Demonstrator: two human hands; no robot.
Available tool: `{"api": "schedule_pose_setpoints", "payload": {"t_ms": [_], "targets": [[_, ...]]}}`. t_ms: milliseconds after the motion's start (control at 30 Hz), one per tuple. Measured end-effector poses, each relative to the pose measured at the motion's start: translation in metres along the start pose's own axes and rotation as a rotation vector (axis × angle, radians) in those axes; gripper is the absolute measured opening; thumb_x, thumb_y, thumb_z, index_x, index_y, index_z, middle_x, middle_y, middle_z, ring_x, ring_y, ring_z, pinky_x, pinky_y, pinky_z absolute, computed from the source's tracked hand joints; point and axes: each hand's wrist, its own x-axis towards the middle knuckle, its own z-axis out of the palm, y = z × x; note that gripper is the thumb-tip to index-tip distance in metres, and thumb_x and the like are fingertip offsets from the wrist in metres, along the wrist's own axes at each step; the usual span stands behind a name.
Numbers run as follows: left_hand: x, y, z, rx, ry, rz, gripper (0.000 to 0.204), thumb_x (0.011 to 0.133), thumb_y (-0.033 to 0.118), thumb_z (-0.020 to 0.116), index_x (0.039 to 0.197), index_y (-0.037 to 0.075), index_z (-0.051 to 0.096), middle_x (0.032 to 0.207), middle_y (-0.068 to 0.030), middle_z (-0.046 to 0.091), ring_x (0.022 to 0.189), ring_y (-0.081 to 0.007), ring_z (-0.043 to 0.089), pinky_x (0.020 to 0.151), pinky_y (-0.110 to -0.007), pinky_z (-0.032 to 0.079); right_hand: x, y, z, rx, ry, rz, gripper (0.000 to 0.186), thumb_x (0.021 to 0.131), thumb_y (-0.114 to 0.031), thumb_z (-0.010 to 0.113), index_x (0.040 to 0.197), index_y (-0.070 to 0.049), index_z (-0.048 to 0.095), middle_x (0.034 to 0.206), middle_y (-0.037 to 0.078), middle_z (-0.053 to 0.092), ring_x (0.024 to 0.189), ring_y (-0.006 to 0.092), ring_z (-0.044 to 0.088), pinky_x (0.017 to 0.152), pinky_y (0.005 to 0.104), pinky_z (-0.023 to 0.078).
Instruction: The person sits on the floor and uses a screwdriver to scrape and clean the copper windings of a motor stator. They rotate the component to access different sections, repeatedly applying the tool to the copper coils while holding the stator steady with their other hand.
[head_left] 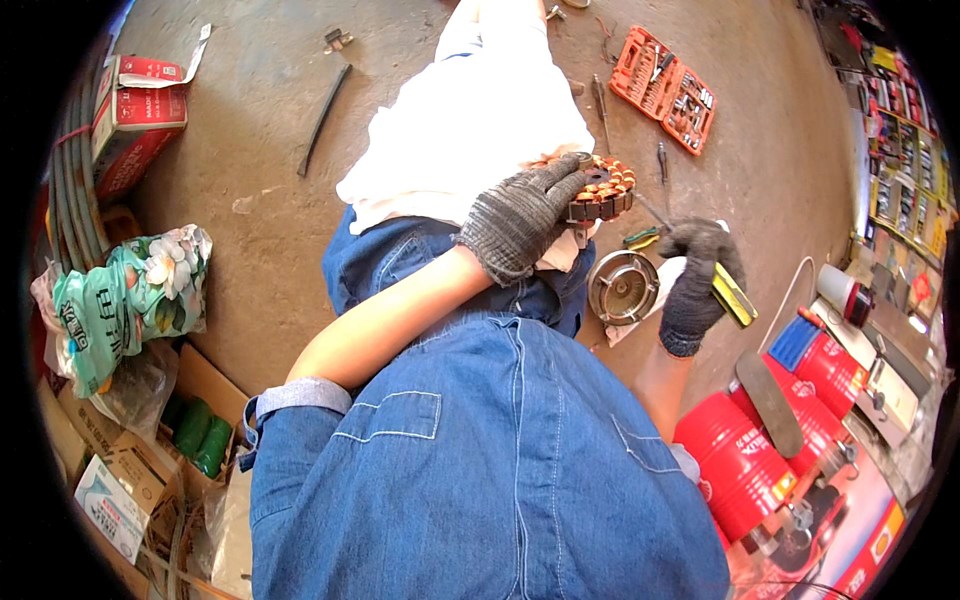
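My left hand (525,220), in a grey knit glove, is closed on a motor stator (605,205) with orange copper windings around a dark core. The stator rests above my lap, at the edge of a white cloth (450,140). In a dark glove, my right hand (698,262) grips a screwdriver (736,296) by its yellow handle. Its thin shaft points toward the stator's right side; whether the tip touches cannot be made out. Just below lie a round metal motor housing (622,288) and a yellow-green handled tool (641,238).
An open orange socket set case (664,88) lies on the floor ahead, near a long screwdriver (600,108). A black strip (324,122) lies farther left. Red drums (735,455) stand at the right; a red box (140,120) and a green floral bag (135,300) are at the left.
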Motion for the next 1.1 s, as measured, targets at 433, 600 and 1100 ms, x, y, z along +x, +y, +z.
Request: {"api": "schedule_pose_setpoints", "payload": {"t_ms": [433,600,1100], "targets": [[0.002,0.002,-0.002,-0.034,0.003,0.022,0.05,0.08,0.014,0.067,0.128,0.008,0.056,0.132,-0.0114,0.059,0.105,-0.031,0.064,0.087,-0.04,0.053,0.008,0.01,-0.012,0.136,0.076,0.04,0.029,0.097,-0.023,0.059,0.082,0.002,0.065,0.081,0.014,0.066,0.06,0.0154,0.059,0.058,0.0275,0.048],[0.001,-0.001,-0.002,-0.044,0.007,0.037,0.048,0.08,0.013,0.068,0.127,0.008,0.057,0.133,-0.0119,0.058,0.105,-0.0316,0.064,0.087,-0.04,0.053,0.001,0.034,-0.017,-0.003,0.09,-0.015,0.021,0.097,-0.017,0.058,0.089,0.001,0.062,0.077,0.007,0.064,0.063,0.0135,0.058,0.059,0.0271,0.048],[0.002,-0.006,-0.012,-0.118,0.0,-0.009,0.051,0.074,0.015,0.076,0.123,0.012,0.062,0.133,-0.0087,0.06,0.103,-0.0304,0.067,0.084,-0.038,0.056,-0.003,0.028,0.013,0.159,0.281,0.07,0.022,0.097,-0.018,0.062,0.108,0.001,0.062,0.094,0.009,0.067,0.084,0.0171,0.065,0.079,0.0302,0.053]]}}
